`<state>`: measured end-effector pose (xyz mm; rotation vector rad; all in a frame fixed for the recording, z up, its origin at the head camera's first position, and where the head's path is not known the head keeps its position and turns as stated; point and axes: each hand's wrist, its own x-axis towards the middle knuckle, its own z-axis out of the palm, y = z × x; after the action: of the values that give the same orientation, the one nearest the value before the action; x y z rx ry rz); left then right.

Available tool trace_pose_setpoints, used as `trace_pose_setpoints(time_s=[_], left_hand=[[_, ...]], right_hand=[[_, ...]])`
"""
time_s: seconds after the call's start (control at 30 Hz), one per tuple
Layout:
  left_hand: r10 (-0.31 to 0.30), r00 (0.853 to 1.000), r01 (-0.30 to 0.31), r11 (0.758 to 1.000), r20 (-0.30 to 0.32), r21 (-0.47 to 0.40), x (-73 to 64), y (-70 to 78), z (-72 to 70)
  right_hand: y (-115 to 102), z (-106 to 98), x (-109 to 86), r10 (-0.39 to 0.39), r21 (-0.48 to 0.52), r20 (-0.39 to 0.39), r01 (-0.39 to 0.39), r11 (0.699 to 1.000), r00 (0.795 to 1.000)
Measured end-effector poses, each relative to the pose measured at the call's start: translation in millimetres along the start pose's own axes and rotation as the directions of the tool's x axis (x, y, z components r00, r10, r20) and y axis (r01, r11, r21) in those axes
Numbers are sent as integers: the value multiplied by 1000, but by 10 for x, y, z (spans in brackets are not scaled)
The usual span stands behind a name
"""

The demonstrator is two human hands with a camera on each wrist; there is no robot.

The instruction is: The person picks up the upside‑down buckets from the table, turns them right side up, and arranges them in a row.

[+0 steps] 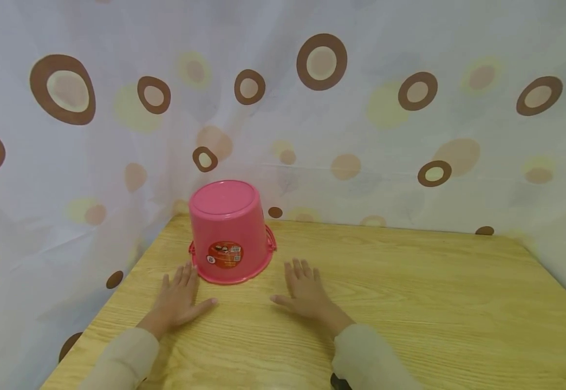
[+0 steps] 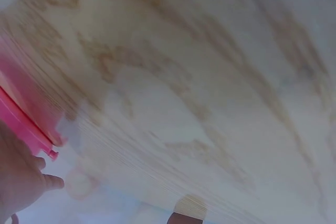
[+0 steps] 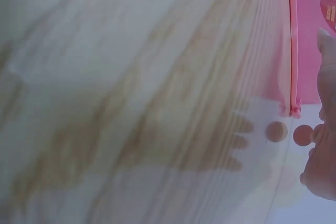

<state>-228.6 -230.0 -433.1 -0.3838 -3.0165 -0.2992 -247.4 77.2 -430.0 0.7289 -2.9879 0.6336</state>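
Note:
A pink bucket (image 1: 229, 233) stands upside down near the table's back left corner, its flat base facing up. On its front is a red label (image 1: 226, 254), and a pink handle (image 1: 270, 238) shows at its right side. My left hand (image 1: 177, 300), fingers straight and thumb spread, is in front of the bucket's left edge, fingertips near the rim. To the right of the bucket and nearer me, my right hand (image 1: 307, 292) is held flat with its fingers extended. Neither hand holds anything. Both wrist views show the bucket (image 3: 310, 51) beyond the fingers.
The light wood-grain table (image 1: 409, 303) stretches far to the right. White sheeting (image 1: 360, 124) with brown and yellow circles hangs behind the table and along its left side. A small dark object (image 1: 339, 382) shows under the right sleeve.

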Motion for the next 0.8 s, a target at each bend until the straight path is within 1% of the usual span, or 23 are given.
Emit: trace_pose_setpoints(time_s=[0.2, 0.37, 0.6, 0.67, 0.8], left_hand=[[-4, 1000, 5, 1000, 22, -10, 14, 19, 9], [-7, 999, 8, 1000, 33, -8, 22, 18, 29], [-3, 1000, 4, 1000, 30, -8, 35, 33, 37], [-6, 999, 6, 1000, 35, -5, 30, 36, 39], [-12, 999, 12, 1000, 53, 3, 22, 44, 33]], right_hand=[[-85, 76, 56, -33, -37, 27, 34, 999, 999], [-162, 80, 77, -54, -22, 33, 55, 998, 998], [-241, 109, 104, -59, 3, 48, 58, 998, 997], [-259, 133, 108, -70, 29, 50, 68, 997, 996], [-304, 154, 116, -73, 31, 61, 71, 997, 995]])
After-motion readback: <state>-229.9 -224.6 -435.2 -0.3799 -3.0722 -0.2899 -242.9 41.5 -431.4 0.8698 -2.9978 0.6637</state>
